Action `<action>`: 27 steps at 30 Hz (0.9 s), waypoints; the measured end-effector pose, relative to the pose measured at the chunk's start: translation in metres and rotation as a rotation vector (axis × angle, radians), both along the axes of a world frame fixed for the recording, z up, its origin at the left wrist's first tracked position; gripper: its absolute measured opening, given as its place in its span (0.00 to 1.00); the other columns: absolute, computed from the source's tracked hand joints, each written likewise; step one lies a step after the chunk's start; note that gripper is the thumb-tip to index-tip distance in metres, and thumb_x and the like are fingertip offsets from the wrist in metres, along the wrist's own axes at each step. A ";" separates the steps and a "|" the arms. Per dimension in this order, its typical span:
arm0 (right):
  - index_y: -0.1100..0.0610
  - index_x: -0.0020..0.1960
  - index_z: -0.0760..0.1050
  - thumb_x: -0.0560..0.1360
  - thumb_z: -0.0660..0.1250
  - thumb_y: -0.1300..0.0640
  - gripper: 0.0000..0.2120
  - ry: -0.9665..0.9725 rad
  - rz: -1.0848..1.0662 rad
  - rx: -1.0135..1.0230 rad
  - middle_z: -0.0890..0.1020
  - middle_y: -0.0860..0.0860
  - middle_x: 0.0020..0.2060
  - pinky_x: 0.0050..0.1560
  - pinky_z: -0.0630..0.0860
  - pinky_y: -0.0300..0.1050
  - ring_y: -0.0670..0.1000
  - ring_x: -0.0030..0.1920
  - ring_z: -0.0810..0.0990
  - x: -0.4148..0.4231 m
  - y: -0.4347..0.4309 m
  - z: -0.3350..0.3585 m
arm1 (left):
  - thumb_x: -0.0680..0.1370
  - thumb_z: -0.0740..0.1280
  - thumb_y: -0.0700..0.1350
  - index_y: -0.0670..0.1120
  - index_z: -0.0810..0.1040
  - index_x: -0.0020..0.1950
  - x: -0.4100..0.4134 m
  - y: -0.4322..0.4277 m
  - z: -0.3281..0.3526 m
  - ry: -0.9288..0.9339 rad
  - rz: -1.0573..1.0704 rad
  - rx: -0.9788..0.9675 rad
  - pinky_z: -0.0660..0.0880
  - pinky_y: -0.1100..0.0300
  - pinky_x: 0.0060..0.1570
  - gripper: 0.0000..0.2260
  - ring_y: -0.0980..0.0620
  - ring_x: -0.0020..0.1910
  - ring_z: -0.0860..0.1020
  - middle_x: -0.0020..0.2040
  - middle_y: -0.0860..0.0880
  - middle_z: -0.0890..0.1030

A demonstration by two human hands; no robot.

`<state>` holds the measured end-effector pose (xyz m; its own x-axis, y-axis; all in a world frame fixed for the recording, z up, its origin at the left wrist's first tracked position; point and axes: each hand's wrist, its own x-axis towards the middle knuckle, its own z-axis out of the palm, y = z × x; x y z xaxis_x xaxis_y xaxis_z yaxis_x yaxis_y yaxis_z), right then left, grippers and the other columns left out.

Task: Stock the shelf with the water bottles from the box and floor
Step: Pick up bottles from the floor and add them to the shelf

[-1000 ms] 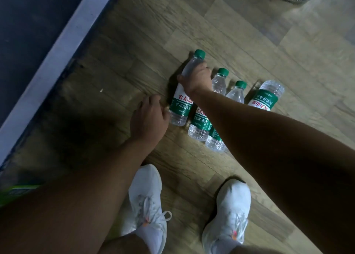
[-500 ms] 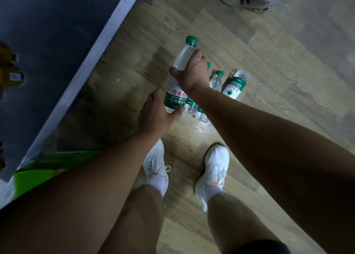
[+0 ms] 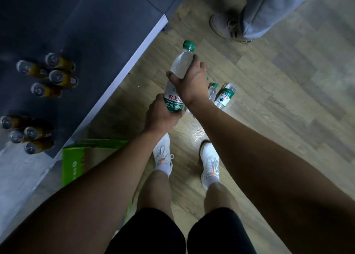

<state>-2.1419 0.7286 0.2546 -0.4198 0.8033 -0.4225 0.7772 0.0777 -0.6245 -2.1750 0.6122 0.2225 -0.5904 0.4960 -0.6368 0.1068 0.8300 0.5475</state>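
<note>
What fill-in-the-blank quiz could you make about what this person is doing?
1. The right hand and left hand grip one water bottle with a ____ cap.
2. The hand nearer that cap is the ____ one.
3. Another bottle lies on the wooden ____.

Missing words: green; right; floor.

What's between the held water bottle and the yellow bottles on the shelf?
Nothing stands between water bottle and them: just wood floor, shelf's pale edge, bare shelf top. Head view.
</note>
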 end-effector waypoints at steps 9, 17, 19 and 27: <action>0.61 0.74 0.60 0.70 0.74 0.41 0.42 0.068 0.095 -0.057 0.75 0.57 0.65 0.56 0.73 0.44 0.55 0.63 0.76 0.022 -0.012 0.113 | 0.66 0.79 0.46 0.45 0.78 0.54 0.037 -0.036 0.103 -0.238 0.281 0.217 0.78 0.58 0.46 0.20 0.57 0.47 0.81 0.46 0.54 0.83; 0.54 0.60 0.68 0.66 0.78 0.49 0.29 0.065 0.301 -0.113 0.80 0.50 0.50 0.42 0.77 0.46 0.52 0.49 0.81 0.030 -0.017 0.207 | 0.69 0.77 0.41 0.48 0.77 0.55 0.061 -0.043 0.197 -0.217 0.330 0.315 0.73 0.76 0.39 0.18 0.68 0.43 0.78 0.45 0.60 0.81; 0.55 0.60 0.69 0.67 0.78 0.50 0.28 0.095 0.356 -0.098 0.78 0.49 0.48 0.39 0.71 0.41 0.50 0.48 0.79 0.030 -0.016 0.236 | 0.69 0.77 0.41 0.47 0.76 0.56 0.064 -0.040 0.222 -0.177 0.360 0.338 0.71 0.78 0.36 0.18 0.68 0.43 0.77 0.45 0.59 0.80; 0.56 0.64 0.67 0.66 0.78 0.48 0.33 0.312 0.454 0.021 0.80 0.54 0.55 0.54 0.79 0.51 0.53 0.53 0.80 0.019 -0.020 0.359 | 0.66 0.79 0.47 0.50 0.73 0.60 0.055 -0.038 0.327 0.194 0.462 0.426 0.72 0.74 0.38 0.26 0.62 0.47 0.78 0.49 0.58 0.78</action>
<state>-2.1227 0.7085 0.6132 -0.8292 0.5188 -0.2081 0.4404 0.3769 -0.8149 -2.1200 0.5740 0.5493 -0.8873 0.3488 -0.3017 -0.0794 0.5288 0.8450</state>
